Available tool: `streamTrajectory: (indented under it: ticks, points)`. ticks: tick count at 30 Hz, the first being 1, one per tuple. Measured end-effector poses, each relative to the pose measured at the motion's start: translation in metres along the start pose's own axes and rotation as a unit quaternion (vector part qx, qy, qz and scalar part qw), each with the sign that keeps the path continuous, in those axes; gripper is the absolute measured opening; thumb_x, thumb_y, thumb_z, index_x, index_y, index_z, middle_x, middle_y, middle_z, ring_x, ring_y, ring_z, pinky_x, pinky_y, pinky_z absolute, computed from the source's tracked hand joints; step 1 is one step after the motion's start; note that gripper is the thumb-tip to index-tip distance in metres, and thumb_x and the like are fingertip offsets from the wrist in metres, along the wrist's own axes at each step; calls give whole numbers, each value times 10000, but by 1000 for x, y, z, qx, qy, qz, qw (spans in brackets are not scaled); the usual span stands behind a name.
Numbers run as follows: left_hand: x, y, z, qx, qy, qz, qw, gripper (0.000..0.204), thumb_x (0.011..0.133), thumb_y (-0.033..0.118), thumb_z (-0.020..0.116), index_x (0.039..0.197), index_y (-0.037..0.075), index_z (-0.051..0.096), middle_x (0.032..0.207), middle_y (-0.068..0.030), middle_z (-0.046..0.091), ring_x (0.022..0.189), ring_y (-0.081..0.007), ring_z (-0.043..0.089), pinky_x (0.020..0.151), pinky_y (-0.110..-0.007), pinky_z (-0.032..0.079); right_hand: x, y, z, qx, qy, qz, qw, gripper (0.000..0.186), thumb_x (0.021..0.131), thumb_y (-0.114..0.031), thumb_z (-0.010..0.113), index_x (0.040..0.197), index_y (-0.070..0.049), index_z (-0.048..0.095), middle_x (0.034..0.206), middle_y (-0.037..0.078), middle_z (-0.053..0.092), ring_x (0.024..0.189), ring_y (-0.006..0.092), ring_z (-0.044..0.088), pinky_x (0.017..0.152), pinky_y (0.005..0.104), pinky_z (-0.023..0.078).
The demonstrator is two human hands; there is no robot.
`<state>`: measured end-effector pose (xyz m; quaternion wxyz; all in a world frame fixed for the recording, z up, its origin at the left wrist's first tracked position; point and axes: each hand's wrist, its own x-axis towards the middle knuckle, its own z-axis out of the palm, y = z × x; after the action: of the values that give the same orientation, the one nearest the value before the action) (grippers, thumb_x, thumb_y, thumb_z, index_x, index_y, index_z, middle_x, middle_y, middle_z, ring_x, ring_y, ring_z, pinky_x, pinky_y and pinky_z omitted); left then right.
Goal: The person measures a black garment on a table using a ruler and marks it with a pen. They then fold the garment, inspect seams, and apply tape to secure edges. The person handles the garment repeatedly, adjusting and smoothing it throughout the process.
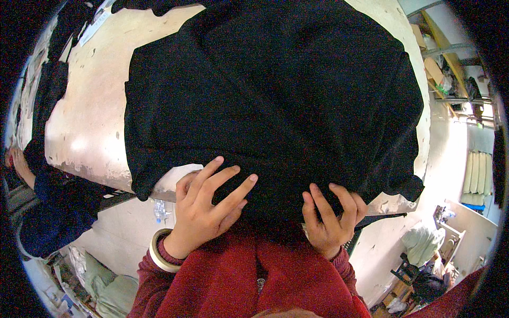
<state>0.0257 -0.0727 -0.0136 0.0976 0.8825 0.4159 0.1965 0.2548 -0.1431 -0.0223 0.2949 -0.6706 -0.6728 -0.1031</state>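
Note:
A large piece of black cloth (275, 106) lies spread over the pale table and hangs over its near edge towards me. My left hand (209, 204) rests on the near part of the cloth, its fingers spread apart. Round the left wrist sits a cream-coloured ring like a roll of tape (154, 253). My right hand (335, 220) touches the cloth near the same edge, fingers bent but apart, with nothing visibly gripped. Folds of dark cloth hide what lies beneath both hands.
The worn table (90, 116) shows left of the cloth. At far left another person in dark clothing (58, 222) has a hand (21, 167) at the table. A clear plastic bottle (160, 210) is below the edge. Shelves (450, 53) and bags (422, 243) stand at right.

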Motion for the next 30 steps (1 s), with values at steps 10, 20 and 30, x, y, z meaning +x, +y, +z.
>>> streamTrajectory:
  ticks: [10, 20, 30]
  points:
    - [-2, -4, -6, -88, 167, -159, 969, 228, 748, 107, 785, 930, 113, 647, 854, -22, 596, 759, -174, 544, 717, -308, 379, 15, -2, -4, 84, 24, 184, 979, 177, 747, -75, 792, 833, -38, 642, 811, 95, 620, 717, 264, 574, 651, 366, 451]
    - [14, -5, -7, -49, 166, -274, 946, 244, 726, 226, 823, 850, 123, 641, 690, 29, 518, 649, -150, 468, 651, -325, 308, 31, -11, 2, 90, -3, 226, 970, 156, 768, -65, 779, 832, -13, 646, 710, 33, 553, 602, 117, 489, 582, 251, 407]
    - [25, -5, -5, -167, 253, -247, 921, 169, 819, 126, 743, 849, 81, 583, 682, 14, 529, 599, -97, 451, 626, -298, 360, 45, -19, -9, 331, 95, 232, 910, 131, 889, -24, 659, 892, -23, 528, 742, 53, 603, 633, 115, 572, 596, 230, 432]
